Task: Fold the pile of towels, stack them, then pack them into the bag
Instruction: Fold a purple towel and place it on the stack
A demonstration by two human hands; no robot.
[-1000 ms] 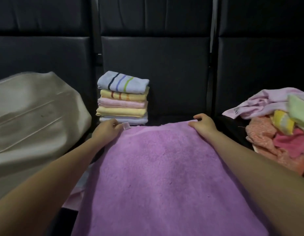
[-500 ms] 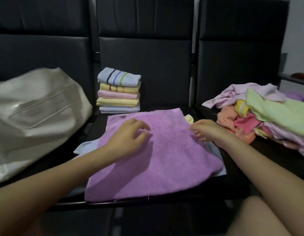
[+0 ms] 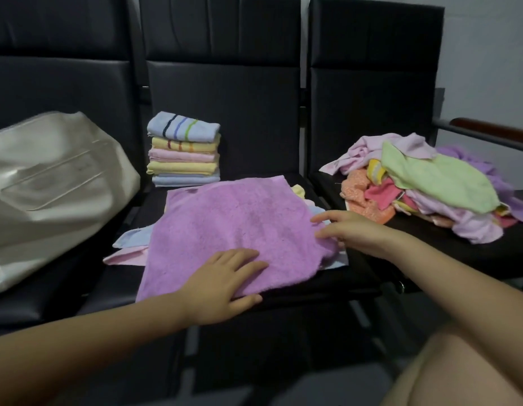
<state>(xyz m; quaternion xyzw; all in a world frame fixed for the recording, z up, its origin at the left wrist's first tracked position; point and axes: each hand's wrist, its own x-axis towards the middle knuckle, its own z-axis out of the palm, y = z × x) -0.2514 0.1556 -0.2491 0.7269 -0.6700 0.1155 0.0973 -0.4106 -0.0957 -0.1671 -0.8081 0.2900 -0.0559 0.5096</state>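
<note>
Purple towel lay spread on the middle seat, the left hand flat on its near edge, the right hand loosely open at its right edge. Behind it stood the folded stack; the bag lay left of it, the unfolded pile right.

A row of three seats is seen from the front. On the left seat a bag is laid on its side. At the back of the middle seat, against the backrest, a stack of folded towels is placed. In front of the stack, a towel is spread flat over other towels, whose edges show to its left and right. The left hand is laid on the near edge of the towel; the right hand is placed at its right edge. On the right seat an unfolded pile is heaped, well apart from the stack.
</note>
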